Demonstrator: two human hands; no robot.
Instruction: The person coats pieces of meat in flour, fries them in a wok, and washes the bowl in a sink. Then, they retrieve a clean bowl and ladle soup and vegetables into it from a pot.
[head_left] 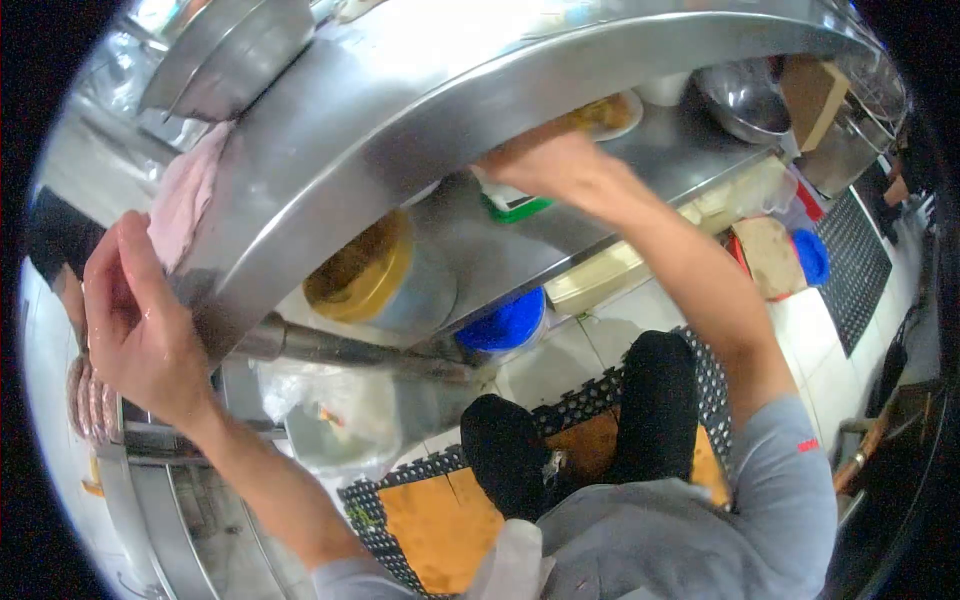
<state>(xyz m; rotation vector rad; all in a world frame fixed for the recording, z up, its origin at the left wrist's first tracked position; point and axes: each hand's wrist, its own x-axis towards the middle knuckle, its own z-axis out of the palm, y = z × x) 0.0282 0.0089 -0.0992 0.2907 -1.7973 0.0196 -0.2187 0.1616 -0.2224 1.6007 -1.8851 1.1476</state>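
Note:
My left hand is raised at the left end of the steel counter, its wet-looking fingers curled and their tips meeting, nothing visible in them. Right beside those fingertips, a pink cloth hangs over the counter's edge. Under the counter reaches my right hand, slightly blurred, its fingers hidden behind the front edge. Just below it on the lower shelf sits a green-rimmed container with something white in it. A plate of yellowish food stands just beyond the hand.
A tub with a yellow rim and a metal bowl stand on the lower shelf. Below are a blue-topped bucket and a bin lined with clear plastic. A large metal bowl rests upper left. Black perforated mats cover parts of the tiled floor.

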